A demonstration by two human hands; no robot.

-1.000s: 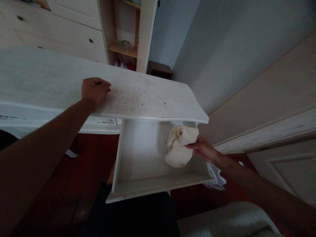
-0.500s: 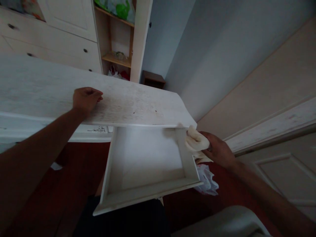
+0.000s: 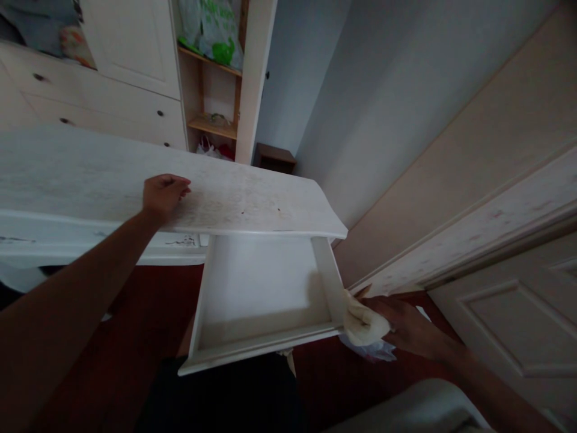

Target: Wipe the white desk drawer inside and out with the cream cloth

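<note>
A white drawer (image 3: 265,282) is pulled out from under a white tabletop (image 3: 288,201) with dark smudges. Its inside shows a bare bottom and side walls. My right hand (image 3: 406,325) is closed around a folded cream cloth (image 3: 363,322), which is against the outer right side of the drawer near its front corner. On the tabletop, left of the drawer, rests my left hand (image 3: 163,193) with its fingers curled in and nothing visible in them.
Behind the table stands a white cabinet (image 3: 130,48) with drawers and an open shelf section holding plastic bags (image 3: 219,36). A small brown box-like unit (image 3: 274,157) sits by the wall. A plastic bag (image 3: 369,350) lies on the red floor beneath my right hand.
My right hand has moved the cloth along the drawer's right side, from near the tabletop to the front corner. My left hand stays on the tabletop. The view has tilted slightly.
</note>
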